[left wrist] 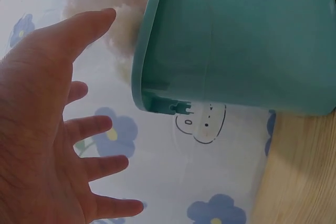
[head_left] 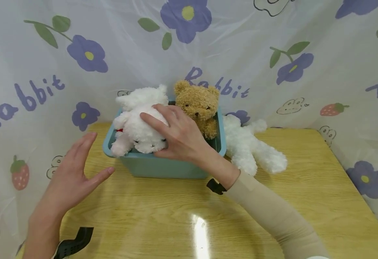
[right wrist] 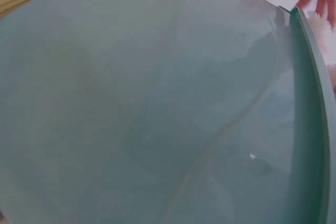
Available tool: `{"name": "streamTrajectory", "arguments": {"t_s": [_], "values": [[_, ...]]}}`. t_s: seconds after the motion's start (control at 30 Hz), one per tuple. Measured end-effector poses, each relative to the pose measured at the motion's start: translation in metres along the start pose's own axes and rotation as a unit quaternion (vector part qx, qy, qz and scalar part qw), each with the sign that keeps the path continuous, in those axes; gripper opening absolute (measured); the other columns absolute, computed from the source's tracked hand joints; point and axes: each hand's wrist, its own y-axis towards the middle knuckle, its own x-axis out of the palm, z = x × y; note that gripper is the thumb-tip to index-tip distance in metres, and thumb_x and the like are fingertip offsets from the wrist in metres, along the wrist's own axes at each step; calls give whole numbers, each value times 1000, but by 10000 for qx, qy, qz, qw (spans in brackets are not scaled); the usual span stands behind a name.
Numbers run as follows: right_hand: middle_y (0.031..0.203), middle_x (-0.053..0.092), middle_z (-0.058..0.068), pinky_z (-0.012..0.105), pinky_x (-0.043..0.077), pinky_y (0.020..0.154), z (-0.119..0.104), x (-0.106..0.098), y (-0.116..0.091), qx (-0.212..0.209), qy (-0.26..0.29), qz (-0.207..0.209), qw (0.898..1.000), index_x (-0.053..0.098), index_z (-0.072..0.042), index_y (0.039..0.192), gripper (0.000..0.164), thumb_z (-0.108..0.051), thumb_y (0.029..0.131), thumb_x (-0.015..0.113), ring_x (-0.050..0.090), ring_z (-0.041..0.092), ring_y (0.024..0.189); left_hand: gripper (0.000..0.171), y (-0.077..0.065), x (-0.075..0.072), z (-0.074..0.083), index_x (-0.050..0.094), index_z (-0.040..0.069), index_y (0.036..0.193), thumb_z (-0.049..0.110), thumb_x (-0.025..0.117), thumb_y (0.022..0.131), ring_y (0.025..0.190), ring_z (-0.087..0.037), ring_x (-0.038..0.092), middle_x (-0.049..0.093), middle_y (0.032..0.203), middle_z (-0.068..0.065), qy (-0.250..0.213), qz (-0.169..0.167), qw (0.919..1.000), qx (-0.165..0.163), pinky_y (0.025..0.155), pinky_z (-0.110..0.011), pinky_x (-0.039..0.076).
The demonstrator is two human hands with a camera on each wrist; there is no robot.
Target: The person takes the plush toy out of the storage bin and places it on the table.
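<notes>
A fluffy white plush toy [head_left: 142, 126] with small dark eyes leans over the front left rim of a blue-green plastic bin [head_left: 166, 167]. My right hand [head_left: 182, 135] grips its head, thumb low at the front and fingers spread over the top. Out to the left of the bin, my left hand [head_left: 74, 172] is held in the air with fingers extended, touching nothing. In the left wrist view the fingers of the left hand [left wrist: 47, 124] spread beside the bin [left wrist: 236, 40]. The bin's wall [right wrist: 157, 98] fills most of the right wrist view, hiding the right hand.
A brown teddy bear [head_left: 197, 100] sits upright in the bin's right side. More white plush [head_left: 145, 97] rises behind the gripped toy. Another white plush toy [head_left: 248, 147] lies on the wooden table [head_left: 163, 208] right of the bin. A flower-printed sheet [head_left: 121, 43] hangs behind.
</notes>
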Motion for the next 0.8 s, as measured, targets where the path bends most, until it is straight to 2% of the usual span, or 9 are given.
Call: {"name": "streamTrajectory", "arguments": {"t_s": [0.17,0.43,0.63,0.8], "values": [[139,54,20,47,55,92,5,-12,-2,126,80,380,9992,53,-12,143,80,-39,72,79,56,38,117,99,4,5,1,23,13,165,33,82,88,147,-49,26,27,165,-20,-34,7,9998,185,112,-73,24],[137,54,24,52,59,76,16,-41,-2,396,398,1043,9930,54,-10,139,74,-28,72,81,56,42,119,95,10,15,6,22,12,165,32,79,92,154,-43,10,20,167,-20,-76,-345,9990,286,113,-73,20],[131,56,28,55,52,89,32,-73,2,301,322,1741,9838,56,-7,135,66,-19,73,74,55,43,116,89,16,26,12,26,13,164,29,78,94,155,-40,10,22,167,-20,-104,-264,9979,584,112,-73,24],[130,58,27,55,45,97,43,-96,1,286,323,2310,9720,63,-8,130,60,-13,71,70,55,44,115,86,22,33,16,32,13,162,25,79,92,154,-43,12,27,165,-22,-58,-129,9958,907,114,-71,23]]}}
